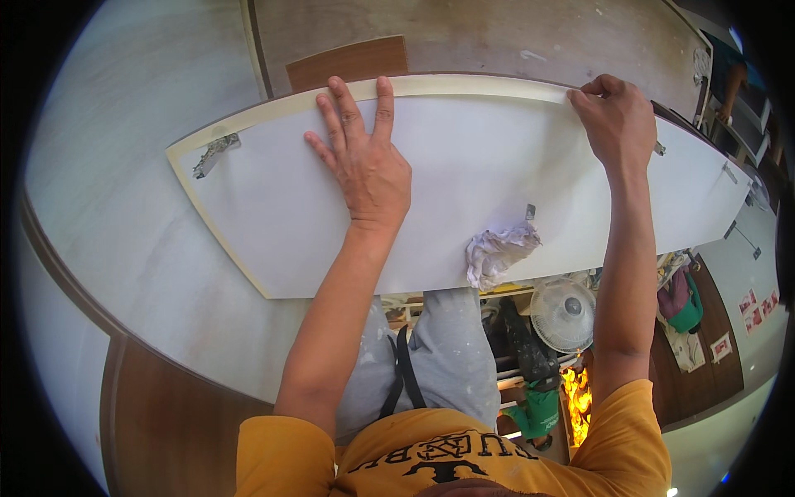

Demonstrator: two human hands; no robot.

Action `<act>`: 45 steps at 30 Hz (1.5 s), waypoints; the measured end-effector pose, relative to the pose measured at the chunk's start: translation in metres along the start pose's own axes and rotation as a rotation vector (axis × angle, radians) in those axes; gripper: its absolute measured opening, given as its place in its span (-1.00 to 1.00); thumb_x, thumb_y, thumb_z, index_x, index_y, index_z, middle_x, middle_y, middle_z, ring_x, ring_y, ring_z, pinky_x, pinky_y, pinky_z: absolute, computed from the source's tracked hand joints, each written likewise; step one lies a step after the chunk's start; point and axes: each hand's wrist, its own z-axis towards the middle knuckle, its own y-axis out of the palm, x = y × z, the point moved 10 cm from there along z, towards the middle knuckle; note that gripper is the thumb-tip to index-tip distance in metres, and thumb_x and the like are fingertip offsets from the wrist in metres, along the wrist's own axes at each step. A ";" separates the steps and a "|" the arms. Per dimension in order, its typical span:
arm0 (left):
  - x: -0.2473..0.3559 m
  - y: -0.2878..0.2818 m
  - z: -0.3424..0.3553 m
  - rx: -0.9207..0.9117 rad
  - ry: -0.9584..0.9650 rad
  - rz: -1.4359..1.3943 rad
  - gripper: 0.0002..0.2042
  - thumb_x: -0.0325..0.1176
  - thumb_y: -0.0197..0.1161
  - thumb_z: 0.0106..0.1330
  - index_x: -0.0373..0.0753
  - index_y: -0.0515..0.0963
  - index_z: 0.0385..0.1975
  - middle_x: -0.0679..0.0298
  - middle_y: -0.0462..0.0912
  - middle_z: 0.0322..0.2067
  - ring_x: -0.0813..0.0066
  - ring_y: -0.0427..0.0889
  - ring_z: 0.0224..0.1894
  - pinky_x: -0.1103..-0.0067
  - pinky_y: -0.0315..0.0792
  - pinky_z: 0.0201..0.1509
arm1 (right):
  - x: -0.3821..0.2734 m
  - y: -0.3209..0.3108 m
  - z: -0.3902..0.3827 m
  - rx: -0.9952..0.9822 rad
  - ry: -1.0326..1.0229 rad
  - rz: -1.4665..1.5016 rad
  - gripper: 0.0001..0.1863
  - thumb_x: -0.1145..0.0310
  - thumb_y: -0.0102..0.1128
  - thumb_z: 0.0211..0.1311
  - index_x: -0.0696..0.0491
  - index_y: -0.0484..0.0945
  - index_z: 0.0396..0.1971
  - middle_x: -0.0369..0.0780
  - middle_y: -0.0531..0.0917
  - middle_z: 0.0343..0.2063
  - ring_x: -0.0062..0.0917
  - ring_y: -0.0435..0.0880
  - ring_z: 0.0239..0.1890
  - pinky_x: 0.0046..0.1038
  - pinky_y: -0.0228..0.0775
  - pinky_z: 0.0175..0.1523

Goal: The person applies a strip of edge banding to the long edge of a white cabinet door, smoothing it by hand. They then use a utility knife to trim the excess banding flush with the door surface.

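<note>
A long white panel (447, 174) lies across in front of me. A strip of cream masking tape (480, 85) runs along its far edge, and similar tape borders its left edge. My left hand (364, 166) rests with spread fingers on the panel, its fingertips on the tape. At the strip's right end, my right hand (613, 120) pinches the masking tape between thumb and curled fingers. Nearer to me on the panel sits a crumpled whitish wad (499, 251). Silvery crumpled tape or foil (217, 155) covers something near the panel's left corner.
A brown wooden piece (348, 62) lies beyond the far edge. Below the panel stand a round fan (563, 313) and a green bag-like item (537, 412), beside a bright flame-like pattern (577, 402). Another person's arm (730, 89) shows at the far right.
</note>
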 end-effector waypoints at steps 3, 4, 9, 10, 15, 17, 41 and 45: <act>0.001 -0.001 0.000 0.020 0.001 -0.014 -0.13 -0.64 0.06 0.29 0.32 0.15 0.60 0.01 -0.18 0.65 -0.19 -0.10 0.65 -0.23 -0.20 0.59 | -0.002 0.000 0.001 -0.010 0.008 -0.012 -0.73 0.15 0.35 0.05 0.01 0.79 -0.33 -0.19 0.79 -0.45 -0.24 0.76 -0.35 -0.29 0.58 -0.18; 0.001 -0.001 0.000 0.019 0.001 -0.016 -0.12 -0.64 0.06 0.29 0.32 0.15 0.60 0.01 -0.17 0.65 -0.19 -0.11 0.65 -0.23 -0.20 0.59 | -0.003 0.001 0.001 -0.022 0.016 -0.014 -0.73 0.16 0.36 0.05 0.01 0.79 -0.34 -0.19 0.79 -0.45 -0.23 0.76 -0.35 -0.29 0.58 -0.18; 0.003 0.000 0.000 0.025 0.001 -0.027 -0.12 -0.65 0.06 0.27 0.32 0.17 0.60 0.02 -0.15 0.65 -0.18 -0.10 0.65 -0.21 -0.21 0.60 | -0.007 -0.003 0.000 0.000 -0.003 -0.037 -0.77 0.17 0.38 0.06 0.00 0.79 -0.37 -0.18 0.79 -0.46 -0.21 0.76 -0.36 -0.25 0.59 -0.18; 0.003 -0.001 0.000 0.026 -0.003 -0.025 -0.12 -0.66 0.06 0.27 0.33 0.17 0.59 0.03 -0.15 0.66 -0.18 -0.10 0.65 -0.21 -0.22 0.60 | -0.006 -0.003 0.000 0.013 -0.020 -0.042 -0.77 0.17 0.38 0.05 -0.01 0.79 -0.38 -0.17 0.78 -0.47 -0.20 0.76 -0.36 -0.25 0.59 -0.18; 0.000 -0.003 0.000 0.029 -0.017 -0.034 -0.11 -0.67 0.05 0.26 0.34 0.19 0.59 0.08 -0.12 0.66 -0.16 -0.09 0.66 -0.18 -0.24 0.61 | -0.006 0.000 0.000 0.042 -0.044 -0.028 -0.77 0.18 0.38 0.05 0.01 0.78 -0.40 -0.13 0.77 -0.48 -0.17 0.76 -0.38 -0.23 0.61 -0.16; 0.001 -0.003 0.000 0.029 -0.017 -0.040 -0.11 -0.67 0.04 0.26 0.35 0.19 0.59 0.09 -0.13 0.66 -0.14 -0.09 0.66 -0.16 -0.24 0.62 | -0.006 0.001 0.000 0.007 -0.016 -0.020 -0.77 0.19 0.38 0.05 0.02 0.78 -0.40 -0.13 0.78 -0.48 -0.16 0.76 -0.37 -0.23 0.61 -0.16; 0.001 -0.006 0.000 0.023 -0.022 -0.040 -0.09 -0.69 0.03 0.26 0.39 0.16 0.59 0.15 -0.13 0.66 -0.09 -0.10 0.66 -0.16 -0.22 0.63 | -0.008 0.005 0.002 0.039 -0.045 -0.051 -0.80 0.23 0.37 0.06 0.00 0.80 -0.38 -0.12 0.78 -0.46 -0.15 0.78 -0.35 -0.20 0.62 -0.15; 0.001 -0.004 0.000 0.022 -0.021 -0.040 -0.09 -0.68 0.03 0.26 0.39 0.16 0.59 0.15 -0.13 0.66 -0.09 -0.10 0.66 -0.16 -0.23 0.63 | -0.008 0.006 0.004 0.019 -0.043 -0.105 -0.73 0.12 0.41 0.08 0.01 0.80 -0.35 -0.18 0.81 -0.45 -0.25 0.80 -0.34 -0.28 0.62 -0.15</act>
